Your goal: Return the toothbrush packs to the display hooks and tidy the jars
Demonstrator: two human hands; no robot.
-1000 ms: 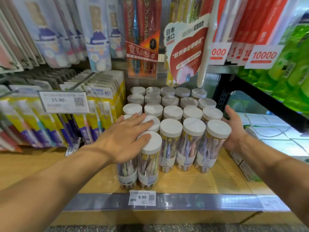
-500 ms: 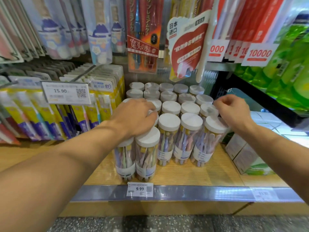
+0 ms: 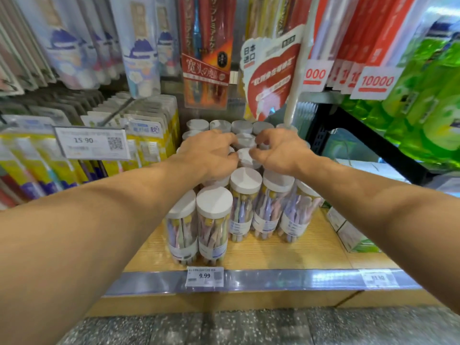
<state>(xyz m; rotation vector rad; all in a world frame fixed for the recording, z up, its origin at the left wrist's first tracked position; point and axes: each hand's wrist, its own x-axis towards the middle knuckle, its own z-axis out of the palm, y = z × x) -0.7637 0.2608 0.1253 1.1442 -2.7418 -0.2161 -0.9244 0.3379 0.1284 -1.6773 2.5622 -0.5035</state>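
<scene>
I see clear round jars (image 3: 214, 226) with flat white lids clustered on the wooden shelf (image 3: 311, 255). My left hand (image 3: 207, 155) rests on the lids with its grip half curled; my right hand (image 3: 281, 151) pinches one mid-row lid (image 3: 245, 155) between them. Glossy toothbrush packs (image 3: 154, 130) hang left of both grips.
</scene>
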